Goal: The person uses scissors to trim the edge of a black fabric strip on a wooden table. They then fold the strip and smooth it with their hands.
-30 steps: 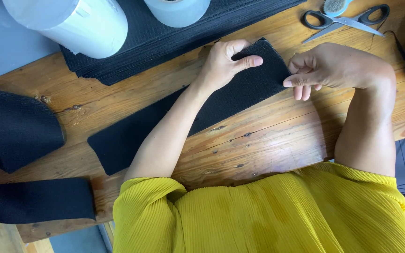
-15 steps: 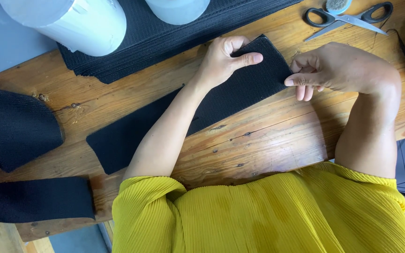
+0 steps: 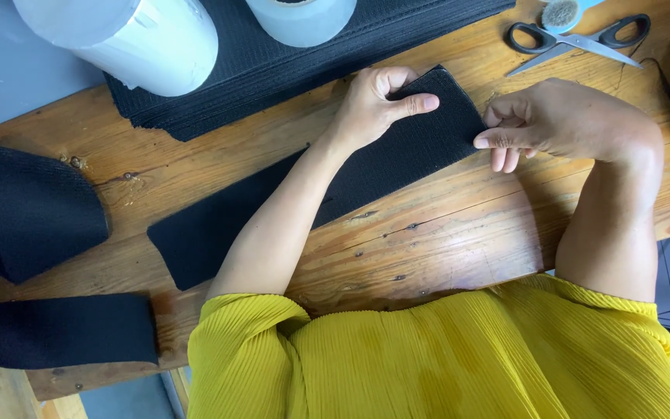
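Observation:
A long black fabric strip (image 3: 219, 221) lies slantwise on the wooden table (image 3: 443, 233). My left hand (image 3: 378, 105) rests on the strip's far end, thumb stretched across the fabric and fingers curled over its top edge. My right hand (image 3: 560, 124) pinches the strip's right-hand corner between thumb and fingers. My left forearm covers the middle of the strip.
A stack of black textured sheets (image 3: 288, 66) lies at the back under two white rolls (image 3: 129, 35) (image 3: 304, 15). Black-handled scissors (image 3: 575, 39) lie at the top right. More black strips (image 3: 32, 206) (image 3: 56, 330) hang off the left edge.
Nothing has visibly changed apart from a slight shift of the view; both hands stay on the strip's far end.

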